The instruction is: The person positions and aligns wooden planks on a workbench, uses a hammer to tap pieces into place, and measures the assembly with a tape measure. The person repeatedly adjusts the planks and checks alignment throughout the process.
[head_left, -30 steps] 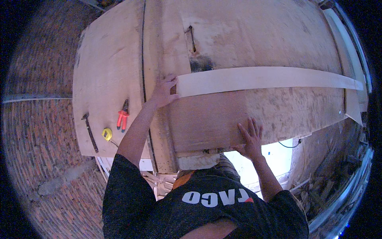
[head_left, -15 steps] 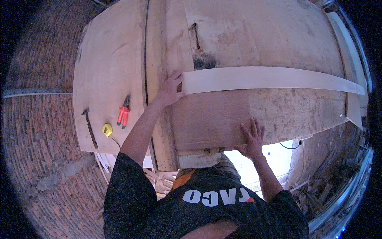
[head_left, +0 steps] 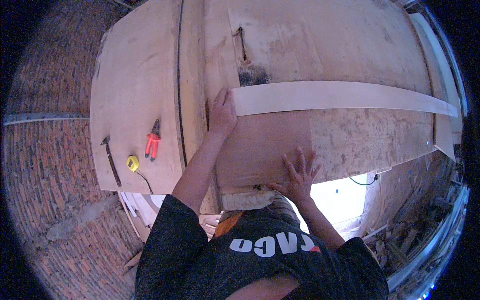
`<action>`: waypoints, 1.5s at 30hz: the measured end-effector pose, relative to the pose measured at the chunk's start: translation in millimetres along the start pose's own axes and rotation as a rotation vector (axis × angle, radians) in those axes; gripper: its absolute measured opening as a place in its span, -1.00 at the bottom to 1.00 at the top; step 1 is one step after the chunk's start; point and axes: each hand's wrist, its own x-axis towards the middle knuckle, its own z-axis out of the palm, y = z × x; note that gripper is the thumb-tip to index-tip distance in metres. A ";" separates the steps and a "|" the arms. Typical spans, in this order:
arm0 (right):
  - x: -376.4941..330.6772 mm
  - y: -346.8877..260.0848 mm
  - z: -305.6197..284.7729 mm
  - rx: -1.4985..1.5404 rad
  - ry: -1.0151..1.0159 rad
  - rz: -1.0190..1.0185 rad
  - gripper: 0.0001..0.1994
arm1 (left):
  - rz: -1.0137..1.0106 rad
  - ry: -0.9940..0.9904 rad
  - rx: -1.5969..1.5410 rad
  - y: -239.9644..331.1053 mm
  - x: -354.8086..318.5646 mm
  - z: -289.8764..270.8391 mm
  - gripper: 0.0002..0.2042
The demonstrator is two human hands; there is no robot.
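A long, pale, thin wooden strip [head_left: 330,95] lies across the plywood worktop [head_left: 260,145], reaching toward the far right edge. My left hand [head_left: 222,114] rests flat at the strip's left end, touching it, with fingers stretched out. Nearer to me, my right hand [head_left: 298,181] is spread on the front edge of the board, fingers apart and holding nothing. The left thumb is hidden from view.
On the left panel lie a hammer [head_left: 111,161], red-handled pliers [head_left: 152,142] and a yellow tape measure [head_left: 132,163]. A raised wooden rail [head_left: 192,65] runs front to back. Scrap wood [head_left: 400,245] is piled at lower right. A brick surface [head_left: 50,175] fills the left.
My left hand has shifted right, closer against the strip's end. My right hand has slid left along the board's front edge. The view has moved slightly.
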 end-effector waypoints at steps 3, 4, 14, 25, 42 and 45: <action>1.5 -7.2 -5.3 -0.031 0.001 0.031 0.18 | 0.057 0.008 0.079 -3.5 1.4 0.7 -0.51; 2.9 -6.9 -3.3 -0.025 -0.009 0.017 0.18 | 0.052 0.005 0.073 -5.4 0.6 0.5 -0.52; 10.0 -2.4 11.6 -0.015 0.018 -0.054 0.13 | -0.017 0.035 0.029 5.4 -0.1 5.5 -0.54; 37.6 -0.5 23.1 0.017 0.057 -0.063 0.10 | 0.019 0.056 -0.002 -10.2 27.2 8.7 -0.55; 74.0 -1.9 18.8 -0.004 0.056 -0.069 0.14 | 0.024 0.093 -0.048 -31.2 56.7 15.4 -0.55; 79.6 -4.0 18.5 0.040 0.086 -0.091 0.15 | 0.024 0.108 -0.041 -36.1 59.5 14.9 -0.55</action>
